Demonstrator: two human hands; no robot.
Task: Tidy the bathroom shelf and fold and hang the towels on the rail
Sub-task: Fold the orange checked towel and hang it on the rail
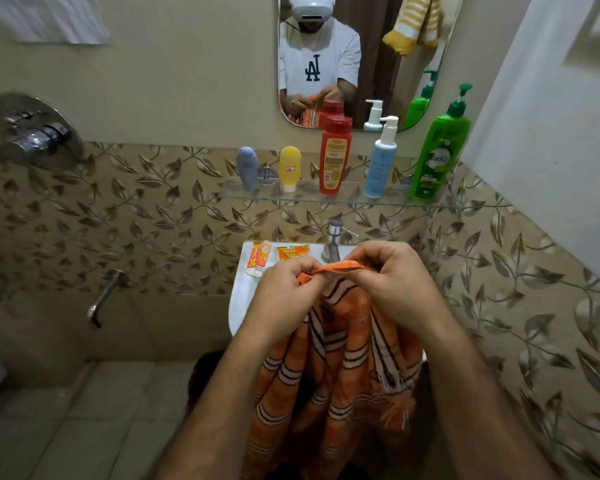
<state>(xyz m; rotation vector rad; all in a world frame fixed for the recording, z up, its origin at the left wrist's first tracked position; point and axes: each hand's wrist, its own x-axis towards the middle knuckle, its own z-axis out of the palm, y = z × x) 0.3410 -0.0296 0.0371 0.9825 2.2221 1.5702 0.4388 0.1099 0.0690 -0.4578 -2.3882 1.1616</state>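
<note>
Both hands hold the orange striped towel (329, 368) up in front of the sink (238, 299). The left hand (284, 292) pinches the top hem at its left end, fingers curled round the cloth; the right hand (388, 282) pinches the same hem just to the right, thumb and fingers clamped on it. The two hands are close together, nearly touching, with a short run of hem stretched between them.

The hem lies roughly left to right across the body, tilted a little up toward the right hand. From it the rest of the towel hangs straight down in bunched pleats between the forearms, its lower part running out of view at the bottom edge. So the long axis of the cloth runs downward, away from the hands, and neither hand is plainly nearer to it, since both sit on the same edge.

This looks like the start of a fold: the hands probably need to slide apart along the hem to spread the width before the cloth can be halved.

The glass shelf (291, 197) on the wall above the tap (333, 237) carries five bottles standing upright in a row. Tubes (258, 258) and a sachet (291, 252) lie on the sink's back ledge. A yellow towel (414, 26) shows in the mirror (378, 64).
</note>
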